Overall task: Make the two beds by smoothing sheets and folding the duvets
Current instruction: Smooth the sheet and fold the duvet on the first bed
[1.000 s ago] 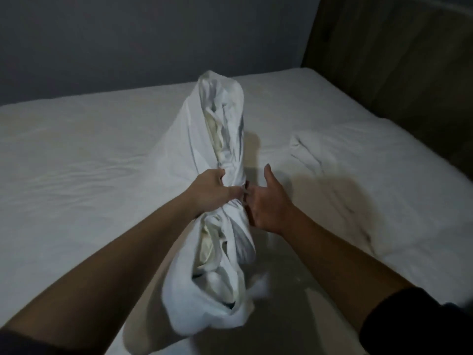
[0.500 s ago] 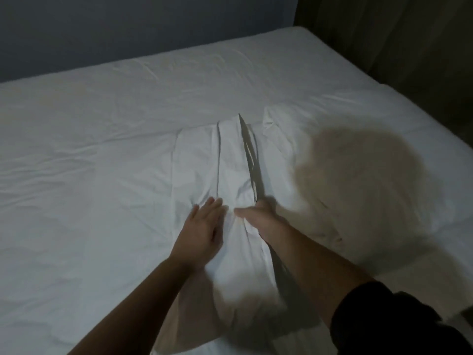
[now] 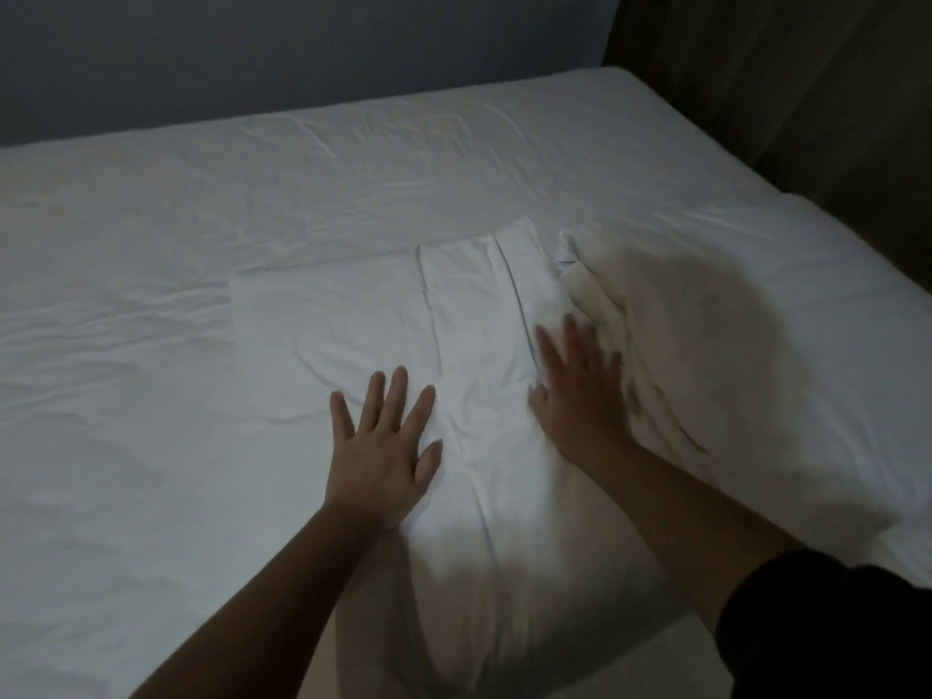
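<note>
Your left hand (image 3: 383, 446) and right hand (image 3: 580, 391) lie flat on the folded cloth (image 3: 454, 315) mid-bed (image 3: 151, 446), fingers (image 3: 398, 396) straight and spread, gripping nothing. You are probably pressing so the fold holds. The right hand is blurred. No writing shows.

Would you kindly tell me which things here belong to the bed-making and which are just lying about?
In the job: folded white cloth, bed sheet, left hand and right hand pressing flat on the cloth.
Lying about: white bundle beside the right hand, wooden headboard, grey wall.
</note>
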The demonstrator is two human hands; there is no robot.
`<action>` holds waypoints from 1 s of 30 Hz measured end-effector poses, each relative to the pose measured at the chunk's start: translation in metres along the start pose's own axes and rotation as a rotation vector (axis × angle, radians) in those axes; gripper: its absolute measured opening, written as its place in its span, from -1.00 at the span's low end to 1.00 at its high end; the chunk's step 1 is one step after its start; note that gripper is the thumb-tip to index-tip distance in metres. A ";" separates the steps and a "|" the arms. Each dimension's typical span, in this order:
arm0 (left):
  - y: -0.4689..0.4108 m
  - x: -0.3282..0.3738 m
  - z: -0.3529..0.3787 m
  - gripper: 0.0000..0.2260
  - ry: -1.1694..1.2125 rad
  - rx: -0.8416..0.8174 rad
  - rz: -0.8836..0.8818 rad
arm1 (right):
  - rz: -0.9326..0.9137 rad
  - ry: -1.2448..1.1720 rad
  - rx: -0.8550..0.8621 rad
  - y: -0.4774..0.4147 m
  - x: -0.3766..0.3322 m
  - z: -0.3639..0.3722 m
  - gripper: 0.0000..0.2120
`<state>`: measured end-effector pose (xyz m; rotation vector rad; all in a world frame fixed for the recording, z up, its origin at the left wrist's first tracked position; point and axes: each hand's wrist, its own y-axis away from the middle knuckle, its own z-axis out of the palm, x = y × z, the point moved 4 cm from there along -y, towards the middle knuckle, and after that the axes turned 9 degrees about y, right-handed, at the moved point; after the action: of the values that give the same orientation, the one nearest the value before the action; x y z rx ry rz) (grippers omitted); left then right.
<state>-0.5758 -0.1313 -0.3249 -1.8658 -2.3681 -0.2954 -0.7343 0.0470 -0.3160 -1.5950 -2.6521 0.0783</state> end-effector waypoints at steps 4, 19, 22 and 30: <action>-0.044 -0.039 -0.014 -0.37 -0.002 0.088 -0.116 | -0.361 0.068 0.029 -0.033 -0.067 0.004 -0.40; -0.106 -0.085 0.030 -0.36 -0.124 0.126 -0.473 | 0.180 -0.363 -0.022 -0.162 0.000 0.062 -0.44; -0.120 -0.079 0.018 -0.32 -0.071 0.161 -0.433 | 0.225 -0.348 0.011 -0.186 0.010 0.040 -0.49; -0.168 -0.058 -0.006 -0.34 0.020 0.191 -0.297 | 0.375 -0.646 -0.179 -0.244 0.006 0.028 -0.70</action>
<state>-0.7250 -0.2256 -0.3455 -1.4243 -2.5549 -0.1064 -0.9544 -0.0622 -0.3279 -2.4671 -2.7842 0.4524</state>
